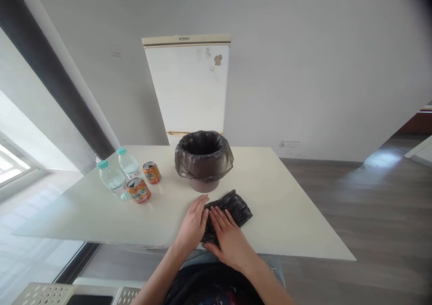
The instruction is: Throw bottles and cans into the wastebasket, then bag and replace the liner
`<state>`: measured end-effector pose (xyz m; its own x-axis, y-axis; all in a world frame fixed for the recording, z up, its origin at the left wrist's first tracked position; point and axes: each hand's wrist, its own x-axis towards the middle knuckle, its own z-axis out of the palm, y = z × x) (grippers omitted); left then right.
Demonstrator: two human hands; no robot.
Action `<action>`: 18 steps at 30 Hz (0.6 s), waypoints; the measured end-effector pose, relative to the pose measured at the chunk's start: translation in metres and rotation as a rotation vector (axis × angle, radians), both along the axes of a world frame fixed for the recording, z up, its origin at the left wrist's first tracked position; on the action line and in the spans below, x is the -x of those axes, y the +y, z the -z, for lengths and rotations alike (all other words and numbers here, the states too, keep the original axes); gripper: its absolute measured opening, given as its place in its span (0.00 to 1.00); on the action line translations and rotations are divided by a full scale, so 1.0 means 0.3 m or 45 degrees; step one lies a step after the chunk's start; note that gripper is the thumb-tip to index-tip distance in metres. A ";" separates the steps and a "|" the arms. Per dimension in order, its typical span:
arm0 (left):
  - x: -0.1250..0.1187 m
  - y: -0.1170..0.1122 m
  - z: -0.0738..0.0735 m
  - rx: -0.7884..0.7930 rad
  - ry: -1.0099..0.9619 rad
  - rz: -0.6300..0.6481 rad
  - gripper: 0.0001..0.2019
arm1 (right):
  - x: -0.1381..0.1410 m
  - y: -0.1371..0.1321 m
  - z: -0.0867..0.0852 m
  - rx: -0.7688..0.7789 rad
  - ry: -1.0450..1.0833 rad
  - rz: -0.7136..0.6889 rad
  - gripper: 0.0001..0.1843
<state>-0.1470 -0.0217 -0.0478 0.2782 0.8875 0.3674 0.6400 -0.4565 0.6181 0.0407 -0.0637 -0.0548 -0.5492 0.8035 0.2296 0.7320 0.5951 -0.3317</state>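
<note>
A black plastic garbage bag (238, 207), flattened into a crumpled strip, lies on the table near its front edge. My right hand (227, 235) rests flat on top of it, fingers stretched out. Along the bag's left side lies my left hand (195, 219), with its fingers extended and its edge against the plastic. Just beyond both hands stands a trash bin (204, 186), lined with another black bag (216, 164) folded over its rim.
On the table's left are two clear bottles (113, 179) with teal caps and two orange cans (139, 191). The white table (286, 206) has a front right corner. Behind it stands a white refrigerator (189, 84). A perforated plastic object (42, 293) sits at lower left.
</note>
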 end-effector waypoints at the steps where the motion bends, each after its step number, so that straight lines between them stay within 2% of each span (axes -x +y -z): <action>1: -0.008 -0.022 -0.008 -0.040 0.076 0.044 0.21 | -0.005 -0.003 -0.008 0.009 0.001 -0.015 0.49; 5: -0.035 -0.107 -0.047 -0.127 0.274 0.108 0.25 | -0.058 -0.018 -0.086 -0.050 0.014 -0.082 0.51; 6: -0.038 -0.120 -0.055 -0.138 0.298 0.097 0.25 | -0.081 -0.018 -0.108 -0.075 0.036 -0.091 0.48; 9: -0.042 -0.140 -0.063 -0.133 0.366 0.101 0.23 | -0.155 0.000 -0.149 -0.121 0.116 -0.052 0.31; 11: -0.044 -0.143 -0.056 -0.097 0.421 0.152 0.20 | -0.197 0.019 -0.146 -0.110 0.113 -0.015 0.24; 13: -0.042 -0.145 -0.046 -0.047 0.474 0.194 0.19 | -0.221 0.029 -0.127 -0.057 0.046 -0.013 0.23; 18: 0.000 -0.164 -0.061 0.034 0.560 0.336 0.35 | -0.233 -0.022 -0.088 0.079 -0.064 -0.041 0.35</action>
